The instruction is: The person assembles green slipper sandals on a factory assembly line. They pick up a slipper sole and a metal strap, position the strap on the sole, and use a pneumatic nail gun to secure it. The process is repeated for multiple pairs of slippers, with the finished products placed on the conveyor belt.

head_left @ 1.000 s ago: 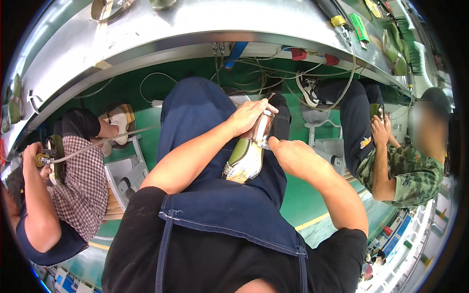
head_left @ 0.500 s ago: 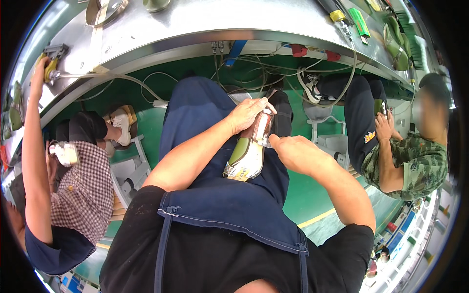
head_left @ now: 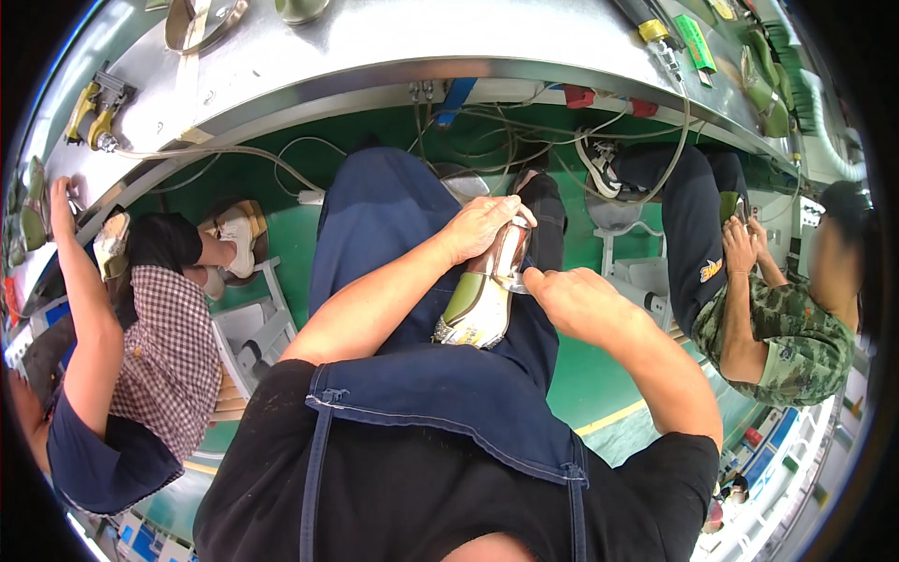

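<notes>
Sole up across my lap lies a shoe on a green last [head_left: 479,311], its bottom cream-coloured toward me and brown at the far end. My left hand [head_left: 482,229] is wrapped over that far end and holds it down. From the right, my right hand [head_left: 582,302] is closed on a small shiny metal tool [head_left: 511,280], whose flat end touches the shoe's edge near the middle. Most of the tool is hidden in my fist, so its exact kind is not clear. My dark blue apron [head_left: 421,393] lies under the shoe.
A metal workbench [head_left: 393,37] crosses ahead, bearing a yellow-black power tool [head_left: 94,110], another such tool [head_left: 653,30] and a green box [head_left: 695,43]. Hoses and cables [head_left: 506,136] hang beneath it. Co-workers sit at left [head_left: 169,347] and right [head_left: 782,318].
The metal tool stays at the shoe's edge, with my hands shifted only slightly. The co-worker at left has let go of the power tool and lowered that hand beside the bench.
</notes>
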